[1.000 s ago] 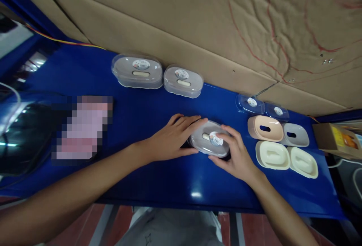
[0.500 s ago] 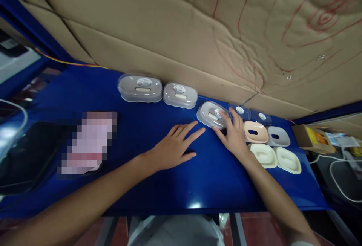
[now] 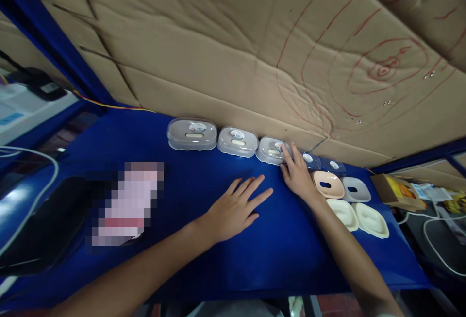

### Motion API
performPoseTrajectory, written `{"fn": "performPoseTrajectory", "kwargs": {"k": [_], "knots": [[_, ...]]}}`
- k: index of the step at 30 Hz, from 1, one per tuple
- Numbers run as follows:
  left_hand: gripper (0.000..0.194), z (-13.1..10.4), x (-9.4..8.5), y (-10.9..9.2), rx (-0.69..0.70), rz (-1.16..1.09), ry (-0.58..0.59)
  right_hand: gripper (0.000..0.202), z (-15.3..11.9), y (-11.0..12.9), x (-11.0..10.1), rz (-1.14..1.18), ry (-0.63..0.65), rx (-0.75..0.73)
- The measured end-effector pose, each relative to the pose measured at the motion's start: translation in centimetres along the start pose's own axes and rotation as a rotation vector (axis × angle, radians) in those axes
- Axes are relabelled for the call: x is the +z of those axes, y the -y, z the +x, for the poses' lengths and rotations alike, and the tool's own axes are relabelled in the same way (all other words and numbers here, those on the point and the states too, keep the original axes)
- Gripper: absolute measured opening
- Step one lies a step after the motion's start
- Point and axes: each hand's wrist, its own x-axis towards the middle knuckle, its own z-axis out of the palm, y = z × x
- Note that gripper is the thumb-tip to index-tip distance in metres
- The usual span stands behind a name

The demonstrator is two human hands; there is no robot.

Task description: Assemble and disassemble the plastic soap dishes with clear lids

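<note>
Now | right hand [image 3: 297,177] open, fingertips on lidded box [image 3: 272,150] | left hand [image 3: 236,206] flat on table [image 3: 204,258]

The grey soap box [image 3: 271,150] with the clear lid is sitting flat on the blue table [image 3: 189,186], right up at the cardboard wall, at about twelve o'clock from the person. It's an oval box, lid closed over it, a round sticker showing on top and a pale slot in the middle. It's lying long side along the wall, just beside another lidded box [image 3: 237,141] at its nine o'clock. The right hand [image 3: 297,176] is resting fingertips on its three o'clock end; the left hand [image 3: 236,208] is lying open on the table at its seven o'clock, apart from it.
</note>
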Motion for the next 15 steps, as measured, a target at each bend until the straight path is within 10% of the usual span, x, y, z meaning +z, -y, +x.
{"fn": "performPoseTrajectory", "kwargs": {"k": [15], "knots": [[0.056,-0.4,0.4,0.8,0.013,-0.046,0.017,0.046,-8.8,-8.1,-7.1,-0.041,-0.072,0.287]]}}
